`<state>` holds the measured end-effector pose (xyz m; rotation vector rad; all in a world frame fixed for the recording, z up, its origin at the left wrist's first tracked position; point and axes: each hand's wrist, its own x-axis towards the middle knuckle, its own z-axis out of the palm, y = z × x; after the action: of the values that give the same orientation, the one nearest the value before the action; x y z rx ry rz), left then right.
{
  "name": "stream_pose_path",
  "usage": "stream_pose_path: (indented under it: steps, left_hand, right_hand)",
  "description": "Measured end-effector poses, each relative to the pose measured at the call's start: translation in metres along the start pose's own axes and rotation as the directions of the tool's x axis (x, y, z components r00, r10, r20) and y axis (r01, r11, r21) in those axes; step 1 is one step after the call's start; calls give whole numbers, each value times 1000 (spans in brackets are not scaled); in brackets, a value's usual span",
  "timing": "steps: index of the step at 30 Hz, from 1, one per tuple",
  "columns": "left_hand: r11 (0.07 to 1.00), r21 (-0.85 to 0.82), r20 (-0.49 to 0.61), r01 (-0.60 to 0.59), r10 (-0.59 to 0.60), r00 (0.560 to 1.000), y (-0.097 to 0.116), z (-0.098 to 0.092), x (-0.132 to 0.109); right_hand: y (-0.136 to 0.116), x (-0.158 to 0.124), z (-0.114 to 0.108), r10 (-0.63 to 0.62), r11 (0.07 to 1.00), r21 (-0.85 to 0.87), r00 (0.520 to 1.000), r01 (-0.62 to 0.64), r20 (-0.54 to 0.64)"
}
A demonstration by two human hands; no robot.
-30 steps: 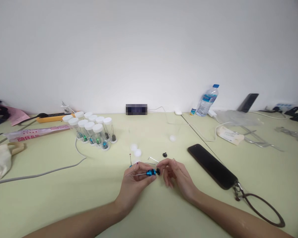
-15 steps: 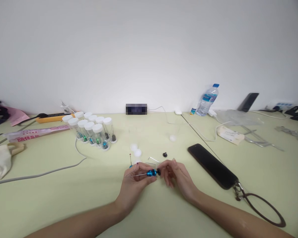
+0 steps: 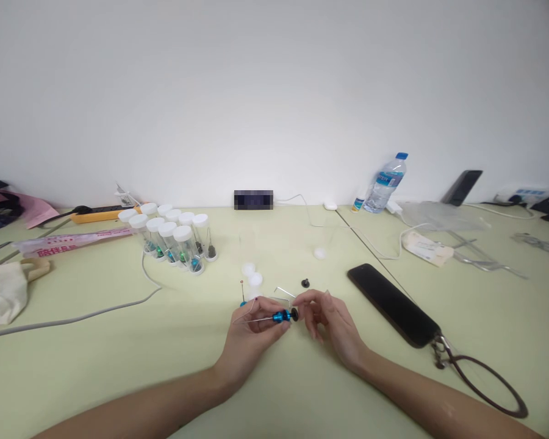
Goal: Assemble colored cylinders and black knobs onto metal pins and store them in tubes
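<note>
My left hand (image 3: 255, 326) pinches a small blue metal part (image 3: 281, 316) with a black round end and thin wires reaching left. Just right of the black end, my right hand (image 3: 327, 317) has its fingers apart and curved, with nothing seen in them. Beyond my hands lie bent metal rods (image 3: 284, 292) and a small black disc-shaped part (image 3: 305, 283). A thin upright wire on a second blue piece (image 3: 243, 303) shows behind my left hand. White round caps (image 3: 255, 279) lie a little farther back, and another white cap (image 3: 319, 253) sits to the right.
Clear tubes with white lids (image 3: 183, 233) stand at the left behind a grey cable (image 3: 96, 314). At the right lies a black phone (image 3: 393, 305) with a strap loop. A water bottle (image 3: 387, 185) stands by the wall, near a white cable.
My right hand's fingers have drawn slightly away from the black end of the blue part. The camera view has shifted a little; my left hand keeps its hold.
</note>
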<state>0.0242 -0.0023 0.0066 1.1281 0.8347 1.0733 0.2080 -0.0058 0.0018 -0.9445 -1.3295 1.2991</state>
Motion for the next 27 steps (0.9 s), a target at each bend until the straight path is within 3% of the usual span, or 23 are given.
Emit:
stream_pose_path:
  steps: [6,11,16,22,27]
  left_hand:
    - [1000,1,-10,10,-10,1000,-2,-2,0]
    - [1000,-2,-8,4,-4,1000,-2,-2,1]
    - [1000,12,-22,14,-14,1000,-1,0,1]
    - [1000,3,-23,19,-19,1000,-1,-1,1]
    - [1000,0,-27,11,-11,1000,-2,-2,1]
  right_hand:
    - [0,0,0,69,997,-35,997,-70,-40]
    - [-1,0,1,10,1000,-7,1000,-10,-23]
    - [0,0,1,61,997,-37,998,-62,-36]
    - [0,0,1,22,1000,-21,1000,-23,-9]
    - [-1,-1,2,56,997,-43,997,-58,-55]
